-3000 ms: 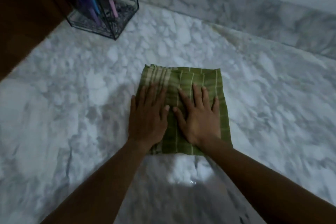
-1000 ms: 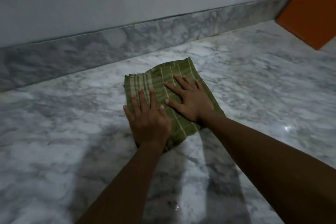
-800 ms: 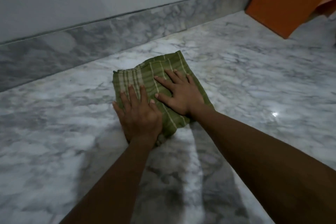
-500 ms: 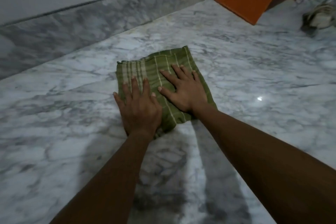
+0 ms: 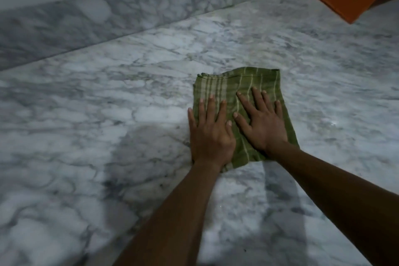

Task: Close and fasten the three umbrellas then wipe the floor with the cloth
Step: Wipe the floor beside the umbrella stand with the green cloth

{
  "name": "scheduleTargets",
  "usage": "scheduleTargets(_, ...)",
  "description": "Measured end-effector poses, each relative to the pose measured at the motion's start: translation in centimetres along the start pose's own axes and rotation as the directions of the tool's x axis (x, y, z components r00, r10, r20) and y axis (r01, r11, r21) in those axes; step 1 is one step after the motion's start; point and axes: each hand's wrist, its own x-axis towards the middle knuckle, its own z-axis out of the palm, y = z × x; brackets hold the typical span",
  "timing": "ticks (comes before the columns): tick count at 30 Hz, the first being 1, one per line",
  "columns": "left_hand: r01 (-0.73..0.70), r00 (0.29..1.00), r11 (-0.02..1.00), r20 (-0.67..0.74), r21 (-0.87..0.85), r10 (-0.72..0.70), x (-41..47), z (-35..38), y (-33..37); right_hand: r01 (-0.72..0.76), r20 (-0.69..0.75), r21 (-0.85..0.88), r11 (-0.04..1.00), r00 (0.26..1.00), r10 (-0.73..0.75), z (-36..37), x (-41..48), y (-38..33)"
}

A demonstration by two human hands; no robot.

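I am pressing the folded cloth [image 5: 244, 93] flat on the marble floor [image 5: 108, 103], left hand [image 5: 210, 136] and right hand [image 5: 262, 124] side by side, fingers spread; cloth extending ahead of my fingertips.

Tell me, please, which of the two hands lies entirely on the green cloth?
The right hand: palm and all fingers rest flat on the green cloth. The left hand overhangs the cloth's left edge, its outermost finger on the marble floor.

Both flat hands [image 5: 235, 129] on green cloth [image 5: 244, 81]
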Motion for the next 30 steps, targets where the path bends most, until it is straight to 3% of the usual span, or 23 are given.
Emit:
scheduleTargets(7,0.034,0.999,0.999,0.017,0.031,-0.034,-9.2,-4.8,-5.8,0.088,0.066,-0.031,0.996,0.994,-0.085,0.5,-7.7,-7.5)
scheduleTargets(14,0.162,0.985,0.98,0.034,0.12,-0.167,-21.4,-12.6,-16.3,0.367,0.279,-0.108,0.924,0.903,-0.326,0.5,-16.0,-21.0)
scheduleTargets(18,0.268,0.963,0.951,-0.025,0.158,-0.267,-28.6,-17.7,-24.2,0.54,0.373,-0.112,0.834,0.801,-0.469,1.1,-19.2,-31.8)
scheduleTargets(23,0.46,0.888,0.858,-0.099,0.231,-0.449,-37.0,-25.1,-37.0,0.621,0.307,0.021,0.784,0.742,-0.596,4.3,-24.3,-48.8)
scheduleTargets(30,0.598,0.801,0.734,-0.206,0.322,-0.562,-45.4,-32.6,-53.6,0.705,0.24,0.049,0.708,0.68,-0.693,7.3,-28.9,-69.3)
